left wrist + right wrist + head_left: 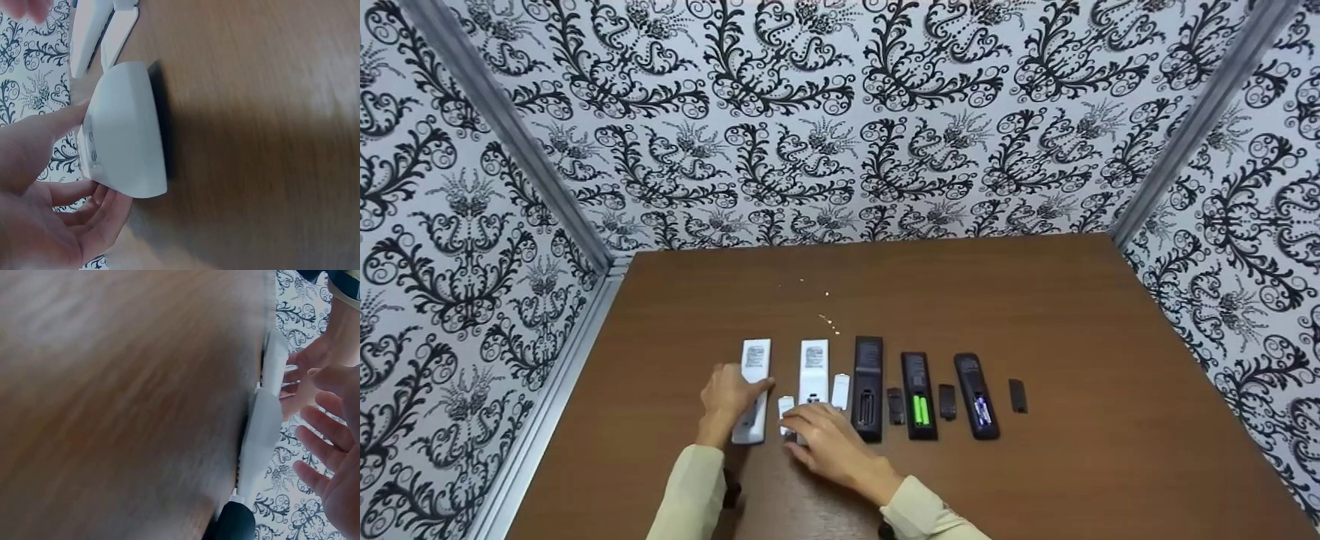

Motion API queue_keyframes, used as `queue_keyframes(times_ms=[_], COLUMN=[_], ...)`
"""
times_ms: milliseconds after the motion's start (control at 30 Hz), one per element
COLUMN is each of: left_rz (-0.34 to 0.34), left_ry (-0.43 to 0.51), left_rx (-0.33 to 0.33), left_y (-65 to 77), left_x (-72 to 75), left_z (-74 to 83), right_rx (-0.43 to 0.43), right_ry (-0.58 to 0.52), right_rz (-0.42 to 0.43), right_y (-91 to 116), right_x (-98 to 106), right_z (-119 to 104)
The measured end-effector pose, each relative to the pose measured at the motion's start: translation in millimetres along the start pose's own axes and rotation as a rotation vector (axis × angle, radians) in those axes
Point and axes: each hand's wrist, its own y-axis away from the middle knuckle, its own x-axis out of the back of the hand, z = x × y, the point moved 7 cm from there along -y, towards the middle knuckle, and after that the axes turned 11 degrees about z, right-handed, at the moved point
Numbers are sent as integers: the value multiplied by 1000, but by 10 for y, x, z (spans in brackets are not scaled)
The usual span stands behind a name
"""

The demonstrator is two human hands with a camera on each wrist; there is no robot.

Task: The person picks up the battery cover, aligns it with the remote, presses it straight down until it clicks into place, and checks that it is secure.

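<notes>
At the left end of a row, my left hand (pixel 730 394) grips a white remote control (pixel 756 356), thumb on one side and fingers on the other. It lies face down; in the left wrist view its end (pixel 126 129) is near the table surface. My right hand (pixel 829 442) is over the lower part of a second white remote (pixel 814 360) and beside a small white battery cover (pixel 786 407). In the right wrist view, its fingers are spread and loosely bent, holding nothing. Another white cover (pixel 841 390) lies to the right of the second remote.
Further right lie a black remote (pixel 868 356) with a bare battery slot, one with green batteries (pixel 921 411), and one with purple-white batteries (pixel 982 411). Black covers (pixel 895 406) lie beside them. Small white bits (pixel 829 322) dot the brown table (pixel 1035 300); patterned walls surround it.
</notes>
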Motion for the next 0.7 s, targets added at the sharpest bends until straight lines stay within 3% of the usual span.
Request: queue_keyframes(times_ms=[233, 433, 700], left_rz=[21, 14, -3], left_ry=[40, 62, 96], left_rx=[0, 20, 33], left_y=[-11, -11, -7], left_x=[13, -9, -20], left_z=[-52, -61, -53], right_rx=[23, 30, -7], right_ry=[73, 166, 184], right_rz=[-11, -81, -128], right_y=[-25, -22, -17], right_x=[-91, -168, -233], right_z=[-38, -36, -37])
